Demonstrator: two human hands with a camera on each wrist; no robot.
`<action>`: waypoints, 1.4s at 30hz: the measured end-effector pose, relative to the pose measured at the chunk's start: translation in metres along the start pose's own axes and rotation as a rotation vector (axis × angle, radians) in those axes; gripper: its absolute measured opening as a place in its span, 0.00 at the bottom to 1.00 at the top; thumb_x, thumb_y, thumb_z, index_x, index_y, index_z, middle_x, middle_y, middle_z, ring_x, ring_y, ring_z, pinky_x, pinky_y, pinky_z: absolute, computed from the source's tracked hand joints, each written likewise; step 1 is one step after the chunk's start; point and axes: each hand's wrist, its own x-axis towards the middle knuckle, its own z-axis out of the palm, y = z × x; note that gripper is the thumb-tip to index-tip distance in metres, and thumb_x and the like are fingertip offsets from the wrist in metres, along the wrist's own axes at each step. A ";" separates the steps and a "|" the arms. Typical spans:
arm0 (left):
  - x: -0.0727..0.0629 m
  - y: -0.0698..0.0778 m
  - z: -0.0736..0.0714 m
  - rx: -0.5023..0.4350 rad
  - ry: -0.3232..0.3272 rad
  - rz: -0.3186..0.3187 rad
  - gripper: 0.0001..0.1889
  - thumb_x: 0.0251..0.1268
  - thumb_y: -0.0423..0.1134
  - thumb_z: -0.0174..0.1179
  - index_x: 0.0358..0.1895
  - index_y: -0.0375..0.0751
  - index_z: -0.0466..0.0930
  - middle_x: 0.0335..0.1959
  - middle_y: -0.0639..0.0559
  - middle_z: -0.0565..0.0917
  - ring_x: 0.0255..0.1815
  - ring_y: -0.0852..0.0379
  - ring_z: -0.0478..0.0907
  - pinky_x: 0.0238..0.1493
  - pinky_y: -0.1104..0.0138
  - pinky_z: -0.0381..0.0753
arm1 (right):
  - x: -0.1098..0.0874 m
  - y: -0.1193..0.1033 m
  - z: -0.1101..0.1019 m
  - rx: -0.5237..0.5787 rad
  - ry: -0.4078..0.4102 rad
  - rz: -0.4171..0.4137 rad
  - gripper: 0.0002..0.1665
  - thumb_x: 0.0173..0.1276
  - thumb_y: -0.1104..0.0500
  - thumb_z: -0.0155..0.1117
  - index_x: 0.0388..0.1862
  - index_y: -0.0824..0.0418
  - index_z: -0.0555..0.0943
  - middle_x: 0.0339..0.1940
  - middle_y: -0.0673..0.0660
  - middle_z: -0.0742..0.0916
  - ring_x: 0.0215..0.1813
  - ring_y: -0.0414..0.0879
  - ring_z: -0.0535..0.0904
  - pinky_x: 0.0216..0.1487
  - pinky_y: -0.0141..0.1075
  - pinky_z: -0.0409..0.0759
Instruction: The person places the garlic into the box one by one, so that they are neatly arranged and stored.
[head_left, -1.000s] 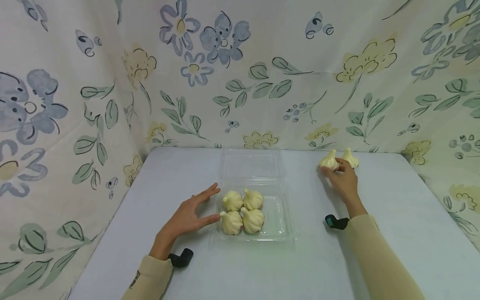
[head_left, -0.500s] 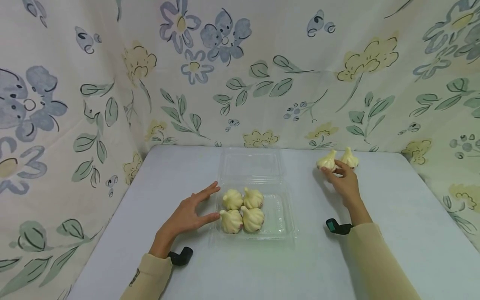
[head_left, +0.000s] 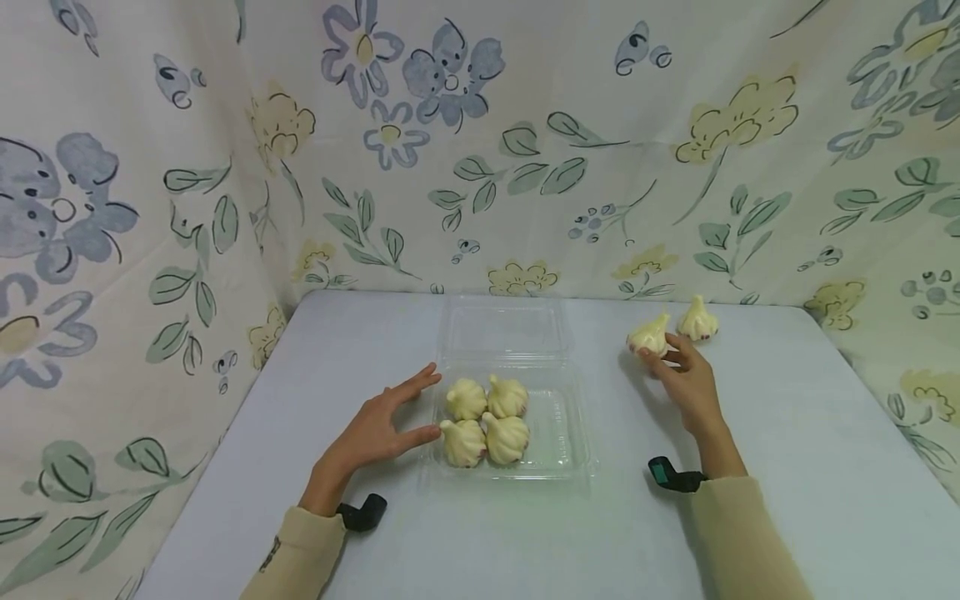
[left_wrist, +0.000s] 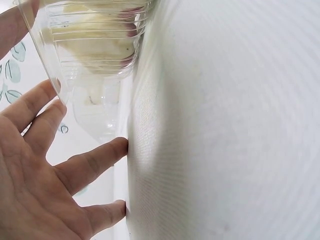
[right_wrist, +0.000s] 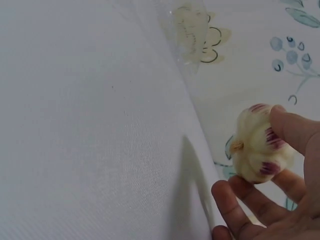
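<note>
Between thumb and fingers, my right hand pinches a garlic bulb over the table's far right part. The right wrist view shows that garlic bulb with purple streaks and its root end facing the camera. My left hand is spread at the left side of a clear plastic box. In the left wrist view its fingertips touch the box's rim, and two other fingers reach the tabletop. Several garlic bulbs sit in the box's left part, stems up.
Another garlic bulb stands at the far right, beyond my right hand. The box's clear lid lies open behind it. A white table bears everything, with a flowered cloth rising along its back and left edges.
My right hand has lifted the garlic bulb and drawn it left and toward me, away from the other loose bulb. The left hand has stayed at the box.
</note>
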 end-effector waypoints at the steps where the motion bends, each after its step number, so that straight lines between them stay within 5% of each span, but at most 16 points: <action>1: 0.000 0.000 0.000 -0.001 0.000 0.000 0.39 0.64 0.58 0.68 0.78 0.56 0.66 0.82 0.62 0.59 0.73 0.45 0.74 0.75 0.28 0.51 | -0.002 0.000 0.000 0.006 0.003 0.003 0.49 0.71 0.34 0.63 0.82 0.56 0.61 0.68 0.66 0.77 0.51 0.40 0.74 0.47 0.37 0.71; 12: 0.000 -0.002 0.002 -0.006 -0.005 0.005 0.39 0.65 0.58 0.67 0.78 0.56 0.65 0.82 0.62 0.59 0.73 0.45 0.74 0.75 0.28 0.51 | -0.022 0.002 0.006 0.037 0.051 0.029 0.46 0.71 0.36 0.64 0.80 0.54 0.64 0.60 0.56 0.79 0.44 0.31 0.77 0.44 0.31 0.74; 32: 0.001 -0.002 0.001 0.006 0.003 0.008 0.39 0.65 0.57 0.67 0.78 0.58 0.65 0.82 0.62 0.59 0.75 0.45 0.71 0.75 0.28 0.52 | -0.028 -0.011 0.009 0.062 0.105 -0.126 0.39 0.71 0.42 0.68 0.76 0.53 0.71 0.41 0.28 0.81 0.47 0.33 0.75 0.43 0.28 0.73; 42: 0.000 0.000 0.000 0.003 0.002 0.010 0.39 0.65 0.57 0.67 0.77 0.54 0.66 0.82 0.60 0.59 0.75 0.44 0.71 0.74 0.28 0.52 | -0.035 -0.028 0.017 0.095 0.052 -0.249 0.34 0.71 0.49 0.70 0.72 0.56 0.75 0.46 0.34 0.82 0.49 0.34 0.76 0.46 0.21 0.75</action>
